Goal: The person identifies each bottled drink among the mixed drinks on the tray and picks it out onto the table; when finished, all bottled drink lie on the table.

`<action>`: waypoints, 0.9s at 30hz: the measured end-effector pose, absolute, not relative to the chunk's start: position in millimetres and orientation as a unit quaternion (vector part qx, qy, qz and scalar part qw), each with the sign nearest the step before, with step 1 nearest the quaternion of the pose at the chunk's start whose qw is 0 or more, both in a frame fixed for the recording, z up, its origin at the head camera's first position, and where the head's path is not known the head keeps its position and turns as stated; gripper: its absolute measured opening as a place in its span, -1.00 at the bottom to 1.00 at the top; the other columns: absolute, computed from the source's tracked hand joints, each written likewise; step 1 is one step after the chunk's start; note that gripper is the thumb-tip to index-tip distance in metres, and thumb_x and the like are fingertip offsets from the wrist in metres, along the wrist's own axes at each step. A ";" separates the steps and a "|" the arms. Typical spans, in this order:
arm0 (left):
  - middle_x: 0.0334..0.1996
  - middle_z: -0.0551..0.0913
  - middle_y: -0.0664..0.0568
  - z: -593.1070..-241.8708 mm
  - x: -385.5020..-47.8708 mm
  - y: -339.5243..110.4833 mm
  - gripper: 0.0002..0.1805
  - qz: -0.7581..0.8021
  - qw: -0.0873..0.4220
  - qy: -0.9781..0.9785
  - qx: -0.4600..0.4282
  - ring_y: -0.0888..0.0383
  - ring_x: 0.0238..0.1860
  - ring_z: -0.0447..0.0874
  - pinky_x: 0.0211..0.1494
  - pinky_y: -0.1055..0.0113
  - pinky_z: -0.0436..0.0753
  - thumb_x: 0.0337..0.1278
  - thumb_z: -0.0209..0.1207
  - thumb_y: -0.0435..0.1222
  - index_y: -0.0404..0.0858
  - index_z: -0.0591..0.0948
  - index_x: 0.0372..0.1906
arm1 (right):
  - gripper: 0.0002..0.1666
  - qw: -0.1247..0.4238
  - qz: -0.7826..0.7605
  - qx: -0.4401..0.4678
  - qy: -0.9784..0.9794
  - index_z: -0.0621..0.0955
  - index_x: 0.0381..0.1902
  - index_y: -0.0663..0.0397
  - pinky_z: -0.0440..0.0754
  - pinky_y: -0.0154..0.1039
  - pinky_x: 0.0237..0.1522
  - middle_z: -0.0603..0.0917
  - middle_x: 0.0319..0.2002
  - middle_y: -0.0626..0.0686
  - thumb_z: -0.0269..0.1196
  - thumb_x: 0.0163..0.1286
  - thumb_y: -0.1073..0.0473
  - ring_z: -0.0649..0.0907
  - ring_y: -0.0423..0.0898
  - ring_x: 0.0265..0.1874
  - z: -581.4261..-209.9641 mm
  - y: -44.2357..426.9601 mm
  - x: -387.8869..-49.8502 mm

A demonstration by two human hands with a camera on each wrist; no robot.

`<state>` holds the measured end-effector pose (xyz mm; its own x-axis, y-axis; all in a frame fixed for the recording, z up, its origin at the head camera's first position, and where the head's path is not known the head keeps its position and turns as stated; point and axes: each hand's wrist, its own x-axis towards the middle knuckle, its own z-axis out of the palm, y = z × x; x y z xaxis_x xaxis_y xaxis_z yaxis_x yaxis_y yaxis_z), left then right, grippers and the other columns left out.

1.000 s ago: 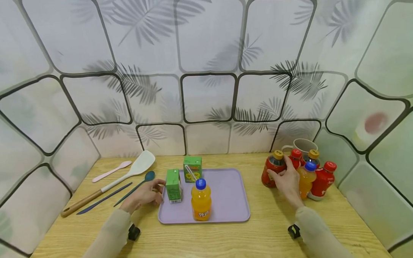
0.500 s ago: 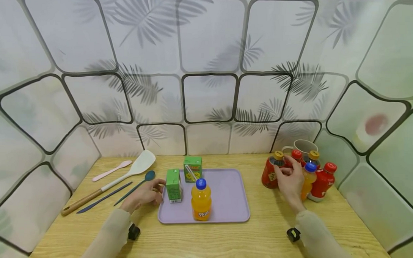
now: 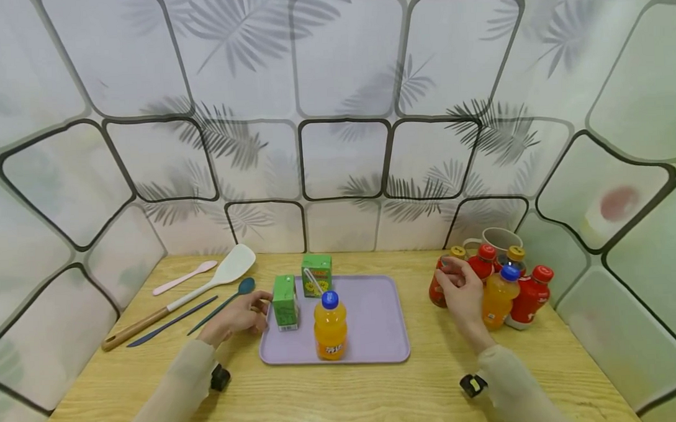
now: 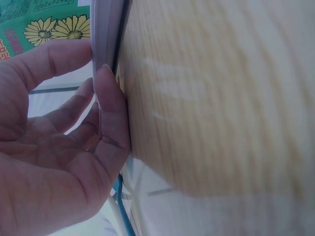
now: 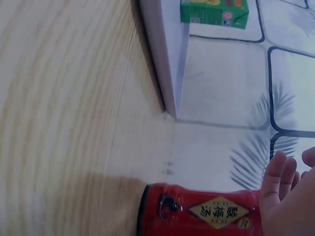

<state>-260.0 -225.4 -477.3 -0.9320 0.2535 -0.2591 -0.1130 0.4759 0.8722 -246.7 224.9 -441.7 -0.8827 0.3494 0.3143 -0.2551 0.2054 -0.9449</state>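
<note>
In the head view my left hand point(image 3: 243, 317) is at the left rim of a lilac tray point(image 3: 375, 321), its fingers and thumb about the edge. The left wrist view shows the thumb and index finger point(image 4: 74, 56) on that rim. A green juice box point(image 3: 285, 303) stands beside the hand on the tray. My right hand point(image 3: 464, 293) is by a red-labelled drink bottle with a yellow cap point(image 3: 437, 289), covering part of it. Its fingers are loosely bent. In the right wrist view the hand hides the top of the bottle point(image 5: 211, 211); contact cannot be told.
The tray bears an orange Fanta bottle point(image 3: 330, 329) and a second juice box point(image 3: 317, 277). Several bottles, including an orange one point(image 3: 499, 301), stand right of my hand, before a mug point(image 3: 501, 237). A spatula point(image 3: 234, 267), spoons and a blue knife point(image 3: 171, 322) lie at left.
My right hand has shifted left from the right side of the red-labelled bottle to in front of it, uncovering the orange bottle. The bottle stands where it was. My left hand stays put.
</note>
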 end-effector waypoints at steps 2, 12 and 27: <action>-0.13 0.46 -0.15 -477.0 -260.1 -225.1 -0.24 0.509 0.180 0.841 0.041 0.10 -0.35 0.48 -0.36 0.31 0.55 -0.27 0.22 -0.55 -0.34 0.39 0.27 | -0.63 0.205 0.646 -0.036 -0.735 0.56 0.11 0.21 0.66 -0.44 -0.31 0.58 -0.21 -0.05 0.25 0.36 0.28 0.62 -0.25 -0.38 -441.2 222.3 -246.3; -0.14 0.47 -0.14 -478.7 -260.4 -225.9 -0.24 0.504 0.175 0.845 0.039 0.10 -0.35 0.49 -0.36 0.31 0.57 -0.27 0.22 -0.55 -0.34 0.39 0.26 | -0.47 -0.058 0.650 0.062 -0.755 0.47 0.20 0.40 0.70 -0.21 -0.14 0.66 -0.09 0.08 0.23 0.41 0.14 0.64 -0.18 -0.21 -453.8 205.0 -244.3; -0.13 0.45 -0.15 -477.8 -260.4 -226.4 -0.22 0.514 0.181 0.837 0.047 0.11 -0.37 0.46 -0.38 0.31 0.53 -0.29 0.21 -0.55 -0.35 0.37 0.27 | -0.32 -0.183 0.617 0.159 -0.748 0.42 0.31 0.33 0.69 -0.08 -0.03 0.55 0.14 0.37 0.32 0.31 0.15 0.65 -0.04 -0.02 -468.4 155.6 -231.9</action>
<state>-260.4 -226.4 -477.8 -0.9299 0.2651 -0.2551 -0.1077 0.4667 0.8778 -231.9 155.6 -468.4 -0.8821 -0.4644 -0.0784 -0.0116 0.1877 -0.9821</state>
